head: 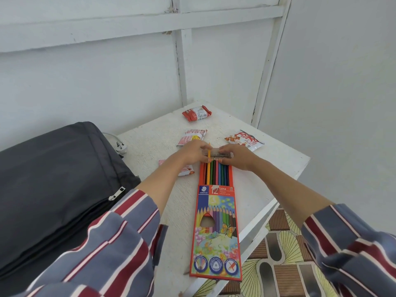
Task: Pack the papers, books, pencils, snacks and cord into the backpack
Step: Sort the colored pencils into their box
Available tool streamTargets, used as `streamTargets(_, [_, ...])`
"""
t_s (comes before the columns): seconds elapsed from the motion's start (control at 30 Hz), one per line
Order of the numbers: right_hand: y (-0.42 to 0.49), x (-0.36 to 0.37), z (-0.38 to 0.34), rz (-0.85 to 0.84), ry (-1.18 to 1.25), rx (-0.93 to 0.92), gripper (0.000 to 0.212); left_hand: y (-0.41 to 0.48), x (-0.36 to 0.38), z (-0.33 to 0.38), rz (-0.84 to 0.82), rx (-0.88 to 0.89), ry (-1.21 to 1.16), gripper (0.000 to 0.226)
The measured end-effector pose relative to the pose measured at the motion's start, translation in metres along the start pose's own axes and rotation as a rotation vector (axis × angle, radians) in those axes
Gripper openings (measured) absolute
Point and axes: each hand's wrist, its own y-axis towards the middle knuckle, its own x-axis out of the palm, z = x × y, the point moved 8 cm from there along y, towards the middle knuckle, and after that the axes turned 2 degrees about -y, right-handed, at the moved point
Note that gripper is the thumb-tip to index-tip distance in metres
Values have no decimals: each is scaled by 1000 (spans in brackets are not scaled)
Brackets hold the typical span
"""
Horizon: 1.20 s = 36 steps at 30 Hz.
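A red box of coloured pencils (216, 232) lies lengthwise on the white table (261, 181), its inner tray of pencils (216, 174) slid out at the far end. My left hand (190, 152) pinches an orange pencil (209, 147) that sticks out past the others. My right hand (235, 156) pinches the tray's end flap (222, 154). The dark grey backpack (53, 179) lies on the left with its zip pull showing. Snack packets lie beyond the hands (197, 112), (191, 136), (244, 140), and one under my left wrist (186, 169). A white plug and cord (120, 144) sits by the backpack's far edge.
White walls enclose the table's far corner. The table's right edge drops to a patterned floor (278, 264). My striped sleeves fill the lower corners of the view.
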Motion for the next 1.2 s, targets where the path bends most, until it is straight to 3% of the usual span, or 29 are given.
streamTargets(0.3, [0,2,2,-12,31,6,34,2,10,-2,-122,5,-11,57])
streamTargets(0.47, [2,3,4,-17,27,30,37,8,-1,-1,-3,30,-17,34])
streamTargets(0.67, [4,4,7,-29,8,38,37,8,7,3,-63,28,109,65])
streamTargets(0.93, [7,7,9,-35,13,44,39,7,7,4,-110,16,78,63])
streamTargets(1.1, [6,6,7,-48,30,47,36,6,-2,6,-36,34,36,41])
streamTargets(1.2, [4,7,6,-48,25,51,37,6,3,2,-52,21,86,44])
